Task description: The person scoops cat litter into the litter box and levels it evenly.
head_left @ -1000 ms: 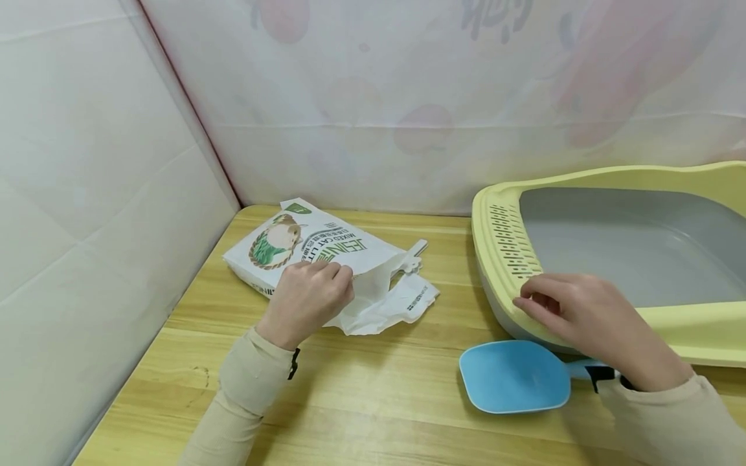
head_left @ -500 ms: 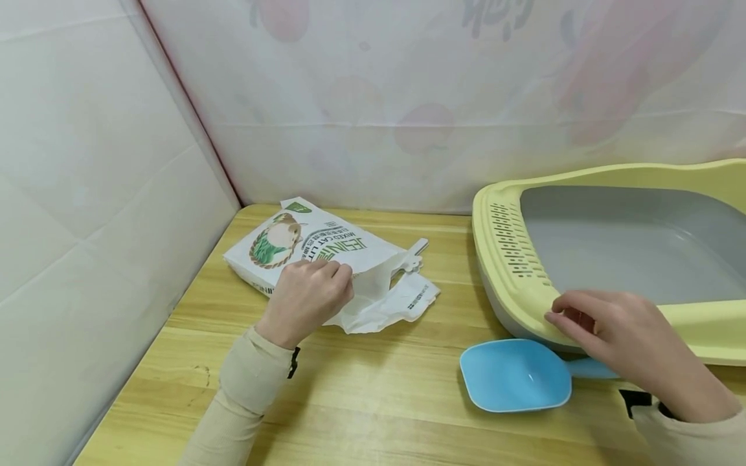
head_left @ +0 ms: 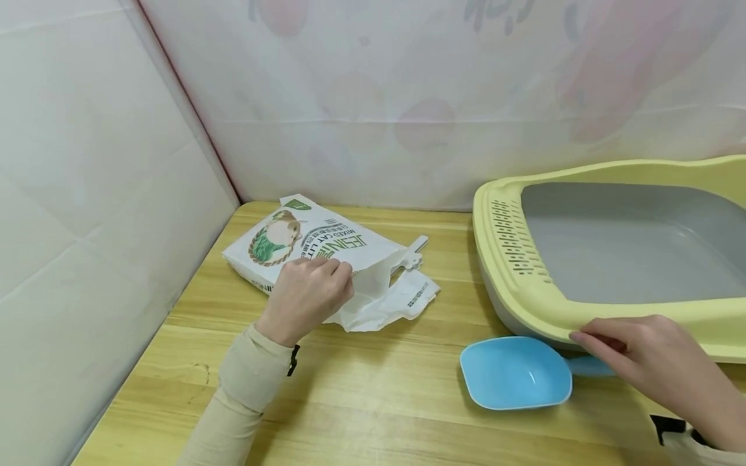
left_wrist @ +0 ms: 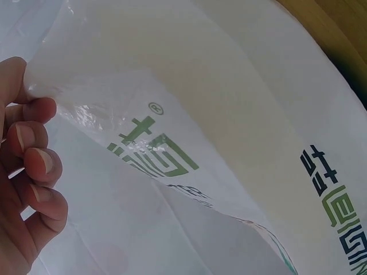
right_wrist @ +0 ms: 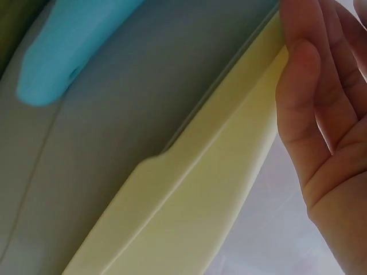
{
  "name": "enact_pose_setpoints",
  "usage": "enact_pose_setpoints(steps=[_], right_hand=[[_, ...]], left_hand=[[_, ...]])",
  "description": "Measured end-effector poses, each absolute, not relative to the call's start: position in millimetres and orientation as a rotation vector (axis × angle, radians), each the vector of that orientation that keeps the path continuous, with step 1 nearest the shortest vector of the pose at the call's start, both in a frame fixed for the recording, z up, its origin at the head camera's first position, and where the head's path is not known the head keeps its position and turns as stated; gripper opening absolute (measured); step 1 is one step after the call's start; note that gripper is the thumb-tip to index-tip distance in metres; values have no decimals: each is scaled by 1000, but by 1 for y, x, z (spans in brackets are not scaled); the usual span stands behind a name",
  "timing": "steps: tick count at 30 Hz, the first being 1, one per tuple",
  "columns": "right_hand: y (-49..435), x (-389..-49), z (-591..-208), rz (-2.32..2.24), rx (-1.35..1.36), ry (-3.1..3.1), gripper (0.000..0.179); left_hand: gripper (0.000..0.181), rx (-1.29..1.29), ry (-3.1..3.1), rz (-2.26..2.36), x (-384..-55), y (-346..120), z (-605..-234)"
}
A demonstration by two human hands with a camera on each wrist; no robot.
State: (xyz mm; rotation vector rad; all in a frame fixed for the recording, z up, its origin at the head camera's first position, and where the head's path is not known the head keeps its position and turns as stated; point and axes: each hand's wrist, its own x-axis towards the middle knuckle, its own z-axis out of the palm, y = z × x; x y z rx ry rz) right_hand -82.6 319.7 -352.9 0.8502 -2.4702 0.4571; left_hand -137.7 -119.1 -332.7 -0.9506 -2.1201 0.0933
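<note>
My left hand [head_left: 309, 294] pinches the torn edge of a white cat litter bag [head_left: 373, 249] lying on the table. In the left wrist view, thumb and forefinger grip the lifted plastic of the bag [left_wrist: 155, 126], and its mouth gapes. My right hand [head_left: 658, 362] is at the front rim of a yellow and grey litter box [head_left: 588, 314], its fingers loosely bent and nothing seen between them. Whether it touches the rim is unclear. A blue scoop [head_left: 515, 375] lies on the table just left of this hand, which hides the handle's end. The right wrist view shows the scoop handle [right_wrist: 69, 51].
The wooden table [head_left: 373, 421] meets a patterned fabric wall [head_left: 361, 129] at the back and a white panel [head_left: 87, 194] at the left. The litter box runs out of the head view at the right. A torn bag flap [head_left: 410, 298] lies flat on the table.
My right hand has moved right and toward me, from the litter box's left corner to near the scoop handle. The left hand has kept its hold on the bag in place.
</note>
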Motion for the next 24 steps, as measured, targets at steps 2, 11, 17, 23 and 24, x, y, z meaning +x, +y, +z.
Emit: enact_pose_setpoints(steps=[2,11,17,23,24], right_hand=[[322,-81,-354,470,858,-2469,23],[327,-57,-377,426,772,-2546,31],[331,-49,-391,107,730,-2613,81],[340,-50,-399,46,696,-2650,74],[341,-51,-401,42,688,-2661,74]], left_hand=[[30,-949,-2117,89,-138,-119,-333],[31,-950,-2118,82,-138,-119,-331],[31,-947,-2123,85,-138,-119,-330],[31,-953,-2122,77,-137,-118,-331],[31,-954,-2121,75,-137,-118,-331]])
